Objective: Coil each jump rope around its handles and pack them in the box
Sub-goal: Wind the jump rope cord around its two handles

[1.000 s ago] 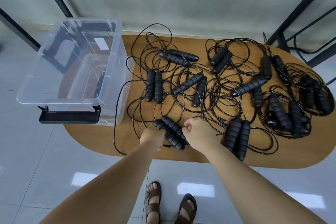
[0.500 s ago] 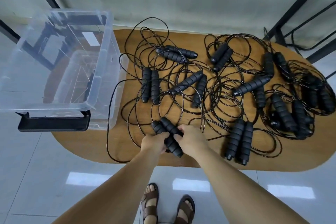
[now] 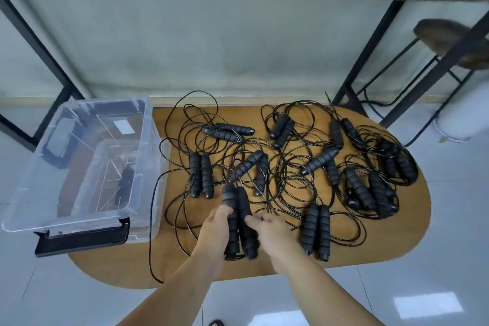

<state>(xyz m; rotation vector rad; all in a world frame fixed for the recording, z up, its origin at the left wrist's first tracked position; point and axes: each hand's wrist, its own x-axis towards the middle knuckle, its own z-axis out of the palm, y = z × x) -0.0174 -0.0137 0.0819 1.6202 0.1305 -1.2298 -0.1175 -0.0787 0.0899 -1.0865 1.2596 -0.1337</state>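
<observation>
A pair of black foam jump rope handles (image 3: 238,209) stands nearly upright above the table's near edge. My left hand (image 3: 215,230) grips them from the left and my right hand (image 3: 267,230) pinches them from the right. Their thin black cord (image 3: 152,219) trails left and hangs over the table edge. Several other jump ropes (image 3: 315,161) lie tangled across the oval wooden table (image 3: 407,230). The clear plastic box (image 3: 79,164) sits at the table's left end, open.
A loose pair of handles (image 3: 316,230) lies just right of my right hand; another pair (image 3: 201,176) lies beyond my left hand. The box's black clip (image 3: 82,239) faces me. Black metal frame legs (image 3: 370,50) and a stool (image 3: 449,42) stand behind the table.
Both hands have lifted the handle pair off the table and turned it from lying slanted to nearly upright. The camera has tilted upward, showing more of the wall.
</observation>
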